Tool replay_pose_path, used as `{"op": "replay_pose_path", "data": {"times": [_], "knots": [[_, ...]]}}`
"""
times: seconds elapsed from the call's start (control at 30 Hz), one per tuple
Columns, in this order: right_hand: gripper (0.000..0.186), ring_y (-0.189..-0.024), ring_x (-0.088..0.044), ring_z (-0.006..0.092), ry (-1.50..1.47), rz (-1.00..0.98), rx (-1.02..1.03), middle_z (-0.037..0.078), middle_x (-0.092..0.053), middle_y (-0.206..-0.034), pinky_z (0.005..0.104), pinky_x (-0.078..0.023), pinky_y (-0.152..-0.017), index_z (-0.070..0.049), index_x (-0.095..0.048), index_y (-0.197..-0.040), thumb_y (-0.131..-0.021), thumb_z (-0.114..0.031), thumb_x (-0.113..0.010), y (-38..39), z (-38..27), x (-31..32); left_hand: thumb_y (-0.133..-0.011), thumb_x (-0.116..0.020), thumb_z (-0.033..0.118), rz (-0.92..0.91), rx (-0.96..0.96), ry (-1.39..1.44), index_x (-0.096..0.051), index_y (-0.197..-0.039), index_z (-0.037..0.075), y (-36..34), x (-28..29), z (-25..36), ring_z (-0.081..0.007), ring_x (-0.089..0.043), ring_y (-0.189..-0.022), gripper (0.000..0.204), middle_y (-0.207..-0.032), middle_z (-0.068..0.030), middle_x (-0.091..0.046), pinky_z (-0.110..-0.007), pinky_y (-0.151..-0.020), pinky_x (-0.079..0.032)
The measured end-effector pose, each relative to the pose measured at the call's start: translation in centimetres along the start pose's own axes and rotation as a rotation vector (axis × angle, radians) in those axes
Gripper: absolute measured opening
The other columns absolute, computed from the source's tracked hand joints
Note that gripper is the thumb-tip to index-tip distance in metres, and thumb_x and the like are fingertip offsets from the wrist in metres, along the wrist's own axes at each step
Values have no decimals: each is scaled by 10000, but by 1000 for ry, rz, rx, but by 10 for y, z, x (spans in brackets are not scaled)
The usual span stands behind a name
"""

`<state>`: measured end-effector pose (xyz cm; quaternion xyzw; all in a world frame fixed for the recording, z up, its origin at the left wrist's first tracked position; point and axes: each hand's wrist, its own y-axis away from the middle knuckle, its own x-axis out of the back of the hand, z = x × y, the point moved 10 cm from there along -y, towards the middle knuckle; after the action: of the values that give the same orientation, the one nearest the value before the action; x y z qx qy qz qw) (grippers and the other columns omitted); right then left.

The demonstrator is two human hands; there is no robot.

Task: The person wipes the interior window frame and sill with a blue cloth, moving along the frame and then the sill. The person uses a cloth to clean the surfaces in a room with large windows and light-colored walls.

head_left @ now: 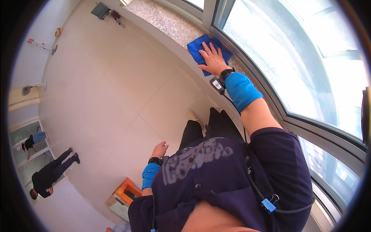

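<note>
My right hand (213, 61) lies flat on a blue cloth (197, 46), its fingers spread and pressing the cloth down. The cloth rests on the speckled stone windowsill (162, 21), beside the metal window frame. Some of the cloth is hidden under the palm. Down at my left side, away from the sill, hangs my left hand (159, 149) with its fingers loosely curled in. Nothing shows in it. Each wrist carries a dark band and a blue sleeve cuff.
Large glass panes (286, 58) rise along the right. Pale floor tiles (116, 89) stretch to the left. An orange box-like thing (127, 190) stands behind my left arm. A person in dark clothes (48, 176) and another person (33, 141) are at the far left. A cable runs along my right arm.
</note>
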<state>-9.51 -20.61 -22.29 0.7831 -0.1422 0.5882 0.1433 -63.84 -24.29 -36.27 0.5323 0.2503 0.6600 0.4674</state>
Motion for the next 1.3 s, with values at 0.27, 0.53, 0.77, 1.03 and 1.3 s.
{"op": "replay_pose_path", "data": {"times": [0.27, 0.53, 0.77, 1.03, 1.3], "knots": [[710, -1461, -213, 405, -47, 48, 76, 145, -242, -1593, 595, -215, -1140, -118, -377, -1414, -812, -255, -729, 154, 22, 6, -910, -585, 357, 18, -105, 11, -587, -1285, 43, -38, 37, 0, -362, -627, -1099, 489, -1166, -215, -664, -421, -946, -489], [695, -1495, -134, 358, -4, -221, -224, 116, -188, -1617, 560, -151, -1183, -170, -309, -1514, -916, -348, -615, 254, 47, -11, -874, -654, 305, 48, -109, 77, -499, -1372, 61, -66, 73, -18, -394, -618, -1116, 576, -1210, -265, -630, -429, -945, -493], [689, -1484, -170, 356, 96, -90, -153, 106, -203, -1614, 565, -174, -1171, -184, -308, -1518, -921, -375, -597, 110, 13, -15, -850, -696, 308, 138, -61, 110, -437, -1423, 66, -75, 120, -42, -403, -611, -1130, 674, -1233, -279, -611, -439, -938, -497], [695, -1476, -184, 363, 116, -20, -41, 103, -209, -1612, 580, -167, -1164, -209, -307, -1525, -928, -454, -565, -27, -18, -8, -876, -669, 331, 12, -39, 203, -533, -1348, 51, -116, 104, -76, -354, -637, -1092, 566, -1192, -218, -652, -404, -940, -498], [741, -1464, -186, 395, 61, 107, -24, 127, -213, -1606, 642, -168, -1134, -210, -315, -1527, -910, -549, -546, -173, -43, -17, -899, -629, 347, 35, 139, 387, -564, -1299, 35, -160, 158, -125, -356, -642, -1073, 511, -1141, -216, -670, -414, -920, -502]]}}
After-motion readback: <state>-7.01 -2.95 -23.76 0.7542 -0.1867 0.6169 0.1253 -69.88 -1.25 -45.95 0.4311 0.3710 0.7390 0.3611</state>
